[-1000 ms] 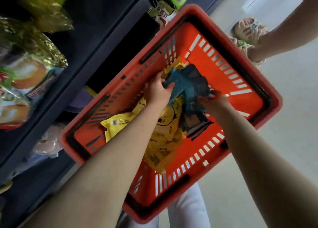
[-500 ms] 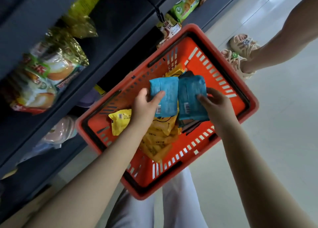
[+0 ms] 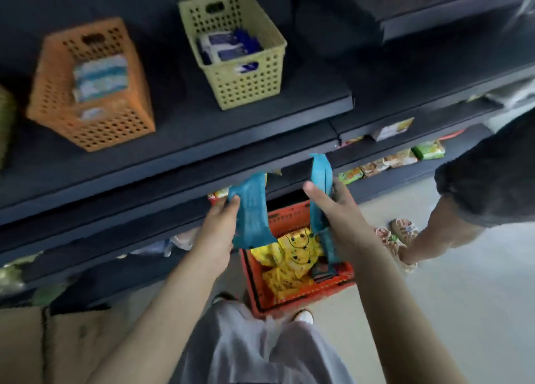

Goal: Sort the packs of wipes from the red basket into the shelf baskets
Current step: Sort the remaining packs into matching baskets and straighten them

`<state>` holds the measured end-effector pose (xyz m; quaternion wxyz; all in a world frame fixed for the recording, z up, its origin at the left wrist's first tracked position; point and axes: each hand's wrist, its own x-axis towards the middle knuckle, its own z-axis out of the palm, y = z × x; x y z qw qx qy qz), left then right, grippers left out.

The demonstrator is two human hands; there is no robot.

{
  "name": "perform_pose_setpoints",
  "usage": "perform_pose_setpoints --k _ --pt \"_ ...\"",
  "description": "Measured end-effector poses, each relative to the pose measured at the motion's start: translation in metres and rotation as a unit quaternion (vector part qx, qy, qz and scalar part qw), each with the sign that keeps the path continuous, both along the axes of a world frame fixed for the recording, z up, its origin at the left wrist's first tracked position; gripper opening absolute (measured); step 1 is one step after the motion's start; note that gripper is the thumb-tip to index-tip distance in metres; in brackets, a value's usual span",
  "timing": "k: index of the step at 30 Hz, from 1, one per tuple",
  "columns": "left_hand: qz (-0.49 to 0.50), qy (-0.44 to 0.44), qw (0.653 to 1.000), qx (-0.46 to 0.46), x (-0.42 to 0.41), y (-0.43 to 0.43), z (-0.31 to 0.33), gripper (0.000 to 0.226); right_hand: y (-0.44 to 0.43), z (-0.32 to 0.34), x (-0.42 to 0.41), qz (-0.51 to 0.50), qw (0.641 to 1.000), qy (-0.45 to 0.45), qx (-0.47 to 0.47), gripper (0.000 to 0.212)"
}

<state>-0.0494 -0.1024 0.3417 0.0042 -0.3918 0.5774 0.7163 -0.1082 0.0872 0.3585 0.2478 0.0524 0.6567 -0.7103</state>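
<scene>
Both hands are up above the red basket (image 3: 304, 296), each with a grip clenched on one pack: the left hand (image 3: 220, 233) wraps the left teal pack (image 3: 250, 218), and the right hand (image 3: 338, 218) pinches the right teal pack (image 3: 320, 180) edge-on. Yellow packs (image 3: 292, 253) lie in the red basket. Well above it on the shelf (image 3: 202, 128) sit an orange basket (image 3: 110, 128) and a green basket (image 3: 249, 85), each already holding bluish packs too blurred to match. The risk I see is misfiling, since neither stock obviously matches teal. The right pack's thin edge hold could also slip on the reach up and drop outside the red basket.
</scene>
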Motion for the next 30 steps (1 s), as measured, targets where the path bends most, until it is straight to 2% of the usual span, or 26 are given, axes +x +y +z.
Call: perform_pose_setpoints --k 2,4,6,9,11,13,15,18,20,22,26,30 --pt "0.018 0.01 0.998 0.065 0.013 -0.017 0.026 0.031 -0.023 0.029 -0.003 0.051 0.999 0.015 0.011 0.062" --pt "0.016 0.007 0.998 0.061 0.025 -0.036 0.055 0.067 -0.049 0.052 -0.003 0.094 0.995 0.024 0.013 0.067" --pt "0.012 0.029 0.998 0.058 0.035 -0.058 0.08 0.081 -0.077 0.069 0.0 0.117 0.993 0.03 0.003 0.073" --pt "0.028 0.068 0.995 0.069 0.046 -0.097 0.104 0.077 -0.122 0.08 0.008 0.125 0.992 0.021 -0.021 0.077" --pt "0.043 0.08 0.993 0.073 0.057 -0.129 0.11 0.06 -0.157 0.083 0.017 0.118 0.99 -0.006 -0.079 0.059" --pt "0.055 0.092 0.989 0.106 0.069 -0.162 0.113 0.051 -0.193 0.086 0.027 0.101 0.98 -0.064 -0.157 0.042" --pt "0.079 0.125 0.974 0.171 0.081 -0.197 0.116 0.049 -0.227 0.085 0.039 0.079 0.969 -0.11 -0.204 0.048" --pt "0.088 0.167 0.947 0.261 0.097 -0.244 0.124 0.047 -0.275 0.084 0.054 0.047 0.976 -0.122 -0.175 0.046" --pt "0.089 0.184 0.938 0.278 0.105 -0.27 0.13 0.048 -0.3 0.086 0.061 0.045 0.986 -0.09 -0.131 0.032" --pt "0.091 0.197 0.937 0.273 0.109 -0.291 0.135 0.045 -0.318 0.09 0.063 0.038 0.987 -0.084 -0.132 0.022" --pt "0.063 0.187 0.96 0.199 0.105 -0.325 0.14 0.035 -0.34 0.101 0.055 0.066 0.986 -0.038 -0.149 0.026" --pt "0.054 0.167 0.974 0.141 0.081 -0.346 0.146 0.029 -0.36 0.111 0.029 0.059 0.993 0.025 -0.104 0.026"
